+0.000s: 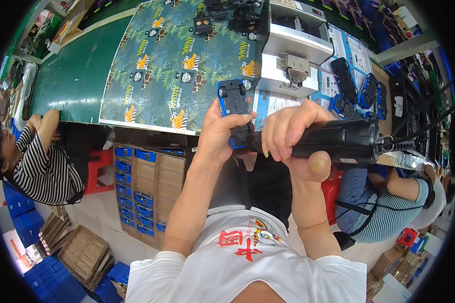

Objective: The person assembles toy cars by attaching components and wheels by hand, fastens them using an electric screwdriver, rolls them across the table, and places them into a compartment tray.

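- Head view: my left hand (218, 132) is wrapped around a small blue plastic toy car (234, 108), black underside turned up toward me, thumb across its lower end; held that way, I'd say, so the chassis screws face the tool.
- My right hand (292, 139) is closed around a black cylindrical electric screwdriver (333, 140), lying sideways, its tip meeting the car's lower end just right of my left thumb. A cable leaves the tool's far right end.
- Both hands are raised in front of my chest, near the table edge, not resting on anything.
- Beyond my hands: a green worktable (76, 76) covered partly by a printed card sheet with jungle leaves and tigers (172, 65). Just past my right hand sits a grey metal machine (293, 48), and right of it more blue and black toy cars (361, 91), probably waiting.
- Below left of my left elbow: open cardboard cartons holding blue boxes (144, 194) on a pale floor.
- Workshop room; a person in a striped shirt (40, 166) sits far left, another seated person (389, 207) at my right.
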Tool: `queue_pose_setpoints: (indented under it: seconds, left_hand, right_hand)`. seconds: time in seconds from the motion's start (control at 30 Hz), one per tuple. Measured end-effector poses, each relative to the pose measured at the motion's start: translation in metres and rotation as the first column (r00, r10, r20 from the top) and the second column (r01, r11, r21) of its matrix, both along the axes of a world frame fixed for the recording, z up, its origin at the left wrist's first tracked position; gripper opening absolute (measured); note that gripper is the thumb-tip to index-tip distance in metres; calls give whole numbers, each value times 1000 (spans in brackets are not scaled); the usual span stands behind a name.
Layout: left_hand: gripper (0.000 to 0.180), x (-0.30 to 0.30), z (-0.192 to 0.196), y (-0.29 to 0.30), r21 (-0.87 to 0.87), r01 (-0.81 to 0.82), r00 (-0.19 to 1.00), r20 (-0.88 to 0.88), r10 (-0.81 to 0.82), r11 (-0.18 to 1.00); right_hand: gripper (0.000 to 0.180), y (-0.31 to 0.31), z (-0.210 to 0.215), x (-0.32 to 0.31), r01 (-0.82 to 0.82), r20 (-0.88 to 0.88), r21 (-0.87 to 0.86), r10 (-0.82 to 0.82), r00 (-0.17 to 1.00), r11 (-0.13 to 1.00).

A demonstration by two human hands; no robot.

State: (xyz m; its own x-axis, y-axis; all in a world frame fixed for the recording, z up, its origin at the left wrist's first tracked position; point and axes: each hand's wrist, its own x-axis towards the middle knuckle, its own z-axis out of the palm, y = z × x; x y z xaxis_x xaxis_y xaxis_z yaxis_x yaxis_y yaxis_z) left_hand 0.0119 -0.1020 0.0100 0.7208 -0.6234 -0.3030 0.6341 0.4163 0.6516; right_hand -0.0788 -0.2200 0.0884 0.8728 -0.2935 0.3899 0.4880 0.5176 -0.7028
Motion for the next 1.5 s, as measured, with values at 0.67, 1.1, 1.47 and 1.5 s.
queue_pose_setpoints:
  seconds: [0.67, 1.1, 1.47, 1.5]
  left_hand:
    - [33, 1, 2, 3, -43, 40, 999, -5, -40, 998]
    - [84, 146, 22, 60, 407, -581, -538, 458, -708, 705]
    - [95, 216, -33, 280, 278, -960, 229, 816, -530, 14]
    - [95, 214, -35, 279, 277, -961, 234, 821, -521, 4]
  right_hand:
    - [49, 1, -1, -1, -4, 45, -35, 6, 999, 999]
    - [54, -68, -17, -49, 430, 50, -327, -439, 897, 842]
    - [45, -94, -34, -44, 439, 8, -315, -460, 888, 842]
    - [45, -94, -34, -42, 447, 5, -309, -469, 883, 839]
